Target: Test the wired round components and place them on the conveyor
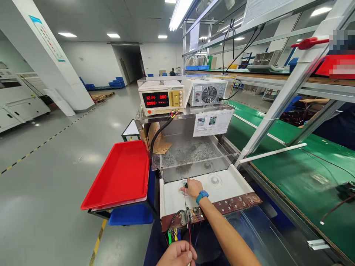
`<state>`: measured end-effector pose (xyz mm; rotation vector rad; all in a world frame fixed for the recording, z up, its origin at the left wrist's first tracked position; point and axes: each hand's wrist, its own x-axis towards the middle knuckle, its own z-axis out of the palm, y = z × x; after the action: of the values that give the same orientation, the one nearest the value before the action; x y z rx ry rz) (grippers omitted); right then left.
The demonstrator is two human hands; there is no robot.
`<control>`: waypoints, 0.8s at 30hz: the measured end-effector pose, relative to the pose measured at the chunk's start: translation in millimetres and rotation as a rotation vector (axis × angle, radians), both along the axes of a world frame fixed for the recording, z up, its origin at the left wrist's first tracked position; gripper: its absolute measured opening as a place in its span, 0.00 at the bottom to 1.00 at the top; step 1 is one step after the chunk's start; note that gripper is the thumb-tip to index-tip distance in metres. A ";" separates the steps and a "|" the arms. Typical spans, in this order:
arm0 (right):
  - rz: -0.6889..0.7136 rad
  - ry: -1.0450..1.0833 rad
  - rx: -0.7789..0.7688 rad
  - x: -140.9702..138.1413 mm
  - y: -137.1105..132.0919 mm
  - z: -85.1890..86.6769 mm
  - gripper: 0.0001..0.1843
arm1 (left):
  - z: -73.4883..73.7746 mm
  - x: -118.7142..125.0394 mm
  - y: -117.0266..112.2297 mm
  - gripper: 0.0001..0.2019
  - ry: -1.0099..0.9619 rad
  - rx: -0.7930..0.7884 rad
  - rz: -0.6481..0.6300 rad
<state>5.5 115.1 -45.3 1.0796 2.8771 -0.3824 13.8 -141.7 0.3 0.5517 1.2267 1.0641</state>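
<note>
Grey floor (63, 181), glossy, crossed by yellow-black tape (50, 138); white pillar (68, 81) at left bears a poster (47, 38). Far wall (91, 61) pale, dark doorway (133, 59) in it, blue bins (118, 82) left of that. Ceiling panels (113, 36) lit, tube lamp (180, 14) overhead; green bench (291, 166) along the right.

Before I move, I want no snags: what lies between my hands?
In the head view, a wire runs from the right hand, over the white surface and brown strip, to the left hand.

Bare right hand (193, 187) pinching over flat white surface (172, 202), forearm (225, 229) outstretched; bare left hand (177, 254) curled, short of near edge.
</note>
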 end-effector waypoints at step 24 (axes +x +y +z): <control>-0.005 0.075 -0.187 4.9 6.8 -6.0 0.23 | -12.7 -35.5 126.7 0.18 0.736 0.128 0.276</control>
<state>10.3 121.9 -51.3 1.0628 2.8308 -0.6911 -21.6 -15.0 -12.4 0.9420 1.9259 1.2205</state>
